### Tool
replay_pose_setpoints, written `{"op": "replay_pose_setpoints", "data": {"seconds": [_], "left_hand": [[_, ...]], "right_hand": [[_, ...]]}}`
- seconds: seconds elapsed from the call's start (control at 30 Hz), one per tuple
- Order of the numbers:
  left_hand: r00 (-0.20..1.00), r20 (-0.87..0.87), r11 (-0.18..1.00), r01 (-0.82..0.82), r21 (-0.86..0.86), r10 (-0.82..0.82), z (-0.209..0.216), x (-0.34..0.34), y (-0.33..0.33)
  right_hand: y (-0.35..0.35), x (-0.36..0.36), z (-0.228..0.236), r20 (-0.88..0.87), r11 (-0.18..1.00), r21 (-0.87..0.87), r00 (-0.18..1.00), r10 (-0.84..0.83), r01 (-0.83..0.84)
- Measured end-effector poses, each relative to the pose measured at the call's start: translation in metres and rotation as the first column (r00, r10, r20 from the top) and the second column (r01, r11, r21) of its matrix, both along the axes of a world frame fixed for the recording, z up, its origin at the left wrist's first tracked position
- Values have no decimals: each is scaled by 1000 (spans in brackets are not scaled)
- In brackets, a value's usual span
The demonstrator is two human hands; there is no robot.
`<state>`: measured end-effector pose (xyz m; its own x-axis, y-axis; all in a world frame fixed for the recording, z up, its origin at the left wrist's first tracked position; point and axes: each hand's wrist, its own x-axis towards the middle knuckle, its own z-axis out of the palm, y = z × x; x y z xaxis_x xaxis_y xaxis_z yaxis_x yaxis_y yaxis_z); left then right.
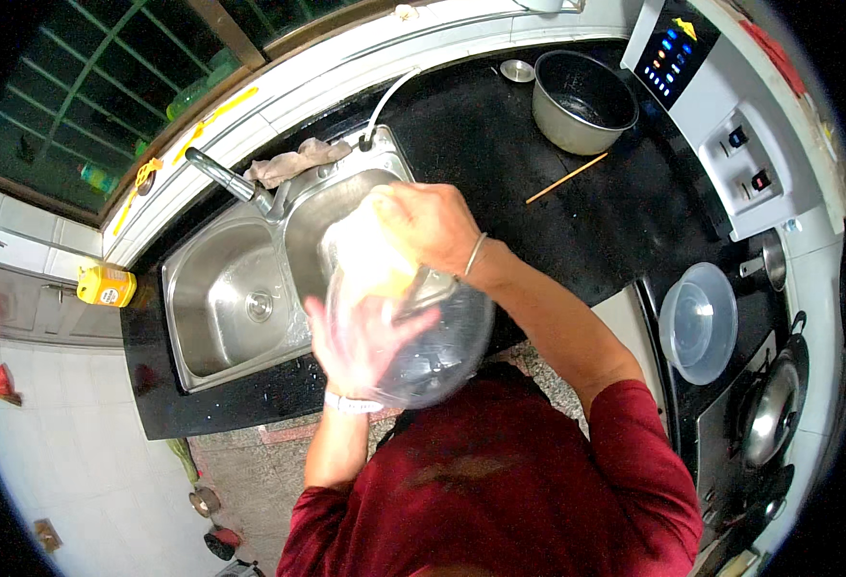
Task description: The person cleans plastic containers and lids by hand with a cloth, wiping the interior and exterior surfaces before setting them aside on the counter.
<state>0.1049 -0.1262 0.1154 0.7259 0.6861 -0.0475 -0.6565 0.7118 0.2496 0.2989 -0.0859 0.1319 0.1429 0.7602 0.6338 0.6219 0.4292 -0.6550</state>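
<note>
In front of my body, partly over the right sink basin (332, 216), is a clear, see-through bowl (447, 346). My left hand (356, 346) supports it, and its spread fingers show through the plastic. Above them, my right hand (428, 226) is closed at the upper edge of a bright white patch (360, 255). Glare and motion blur hide what that white thing is. The rim of the bowl on that side is also washed out.
A faucet (226, 183) and a crumpled cloth (298, 162) are behind the sink, near the left basin (221, 332). To the right lie a dark-lined pot (569, 130), a chopstick (565, 178), a translucent bowl (697, 327) and a lidded pan (771, 413). A yellow bottle (106, 286) stands far left.
</note>
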Motion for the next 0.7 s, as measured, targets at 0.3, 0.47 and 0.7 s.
{"op": "replay_pose_setpoints", "data": {"seconds": [0.3, 0.47, 0.7], "left_hand": [[983, 181, 985, 3, 174, -35, -36, 32, 12], [1000, 31, 990, -8, 140, 4, 9, 25, 5], [973, 130, 965, -159, -211, 189, 18, 12, 15]], "right_hand": [[-44, -92, -9, 467, 994, -45, 878, 108, -98], [-41, -97, 14, 408, 953, -175, 863, 299, -248], [-23, -58, -8, 480, 989, -118, 877, -23, 90]]}}
